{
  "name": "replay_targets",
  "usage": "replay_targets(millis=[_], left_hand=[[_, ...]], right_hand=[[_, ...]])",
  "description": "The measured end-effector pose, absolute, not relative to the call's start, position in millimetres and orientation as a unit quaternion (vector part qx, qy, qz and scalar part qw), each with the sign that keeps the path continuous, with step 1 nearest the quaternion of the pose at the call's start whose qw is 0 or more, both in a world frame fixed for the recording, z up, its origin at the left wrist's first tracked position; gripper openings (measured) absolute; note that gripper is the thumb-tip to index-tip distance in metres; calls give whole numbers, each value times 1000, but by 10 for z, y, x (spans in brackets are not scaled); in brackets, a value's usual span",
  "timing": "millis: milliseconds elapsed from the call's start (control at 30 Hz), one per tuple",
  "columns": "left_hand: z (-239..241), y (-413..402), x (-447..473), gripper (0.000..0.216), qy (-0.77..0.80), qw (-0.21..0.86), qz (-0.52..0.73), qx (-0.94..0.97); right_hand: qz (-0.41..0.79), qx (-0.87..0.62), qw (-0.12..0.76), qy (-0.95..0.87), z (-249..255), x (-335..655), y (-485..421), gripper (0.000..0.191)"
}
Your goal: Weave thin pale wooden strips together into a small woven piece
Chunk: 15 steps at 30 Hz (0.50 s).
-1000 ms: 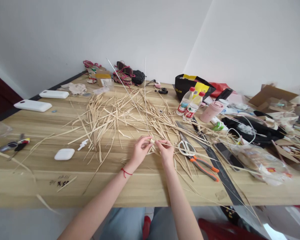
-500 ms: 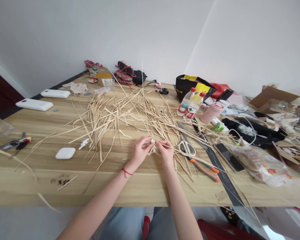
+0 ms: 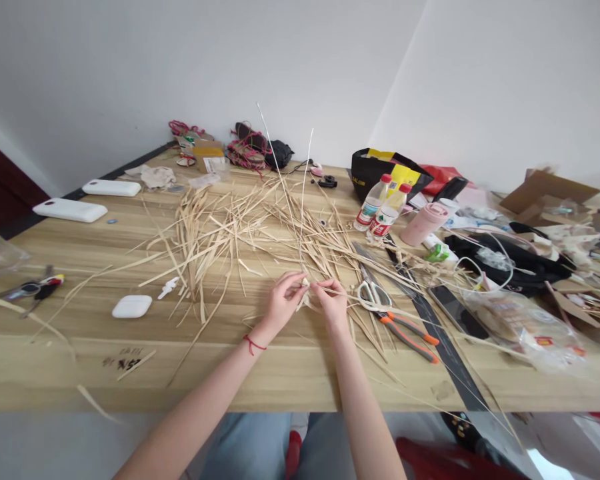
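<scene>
My left hand (image 3: 285, 298) pinches a small woven piece of pale straw (image 3: 305, 283), from which two thin white wires (image 3: 304, 193) rise upward. Close beside it, my right hand (image 3: 331, 300) is closed on a long pale straw strip (image 3: 405, 312) that trails off to the right. The fingertips of both hands nearly meet, and they hide much of the woven piece. Loose straw strips (image 3: 220, 233) are heaped beyond my hands. To the right of my right hand lie white-handled scissors (image 3: 375, 298) and orange-handled pliers (image 3: 410, 337).
Two water bottles (image 3: 384, 217), a pink cup (image 3: 425, 223) and a black-and-yellow bag (image 3: 363, 172) stand at the back right. A phone (image 3: 459, 312) and a plastic bread bag (image 3: 525, 327) lie nearer. On the left are a white earphone case (image 3: 132, 307) and white power banks (image 3: 70, 209).
The two wires have swung to the right and now stand closer together. The straw strip on the right has shifted. My hands stay almost in the same place.
</scene>
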<state>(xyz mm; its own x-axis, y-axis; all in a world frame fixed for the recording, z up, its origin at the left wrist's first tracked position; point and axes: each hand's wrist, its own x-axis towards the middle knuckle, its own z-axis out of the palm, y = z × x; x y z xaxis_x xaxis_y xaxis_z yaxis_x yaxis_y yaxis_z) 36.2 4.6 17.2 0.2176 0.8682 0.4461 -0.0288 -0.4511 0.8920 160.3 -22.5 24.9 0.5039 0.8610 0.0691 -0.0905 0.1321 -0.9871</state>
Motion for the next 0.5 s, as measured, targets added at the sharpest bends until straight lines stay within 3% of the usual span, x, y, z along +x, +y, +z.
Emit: replay_targets(millis=[500], left_hand=[[178,27,356,27,332,392,523,680]], right_hand=[[351,-527,694,-344,243,1619,-231,27]])
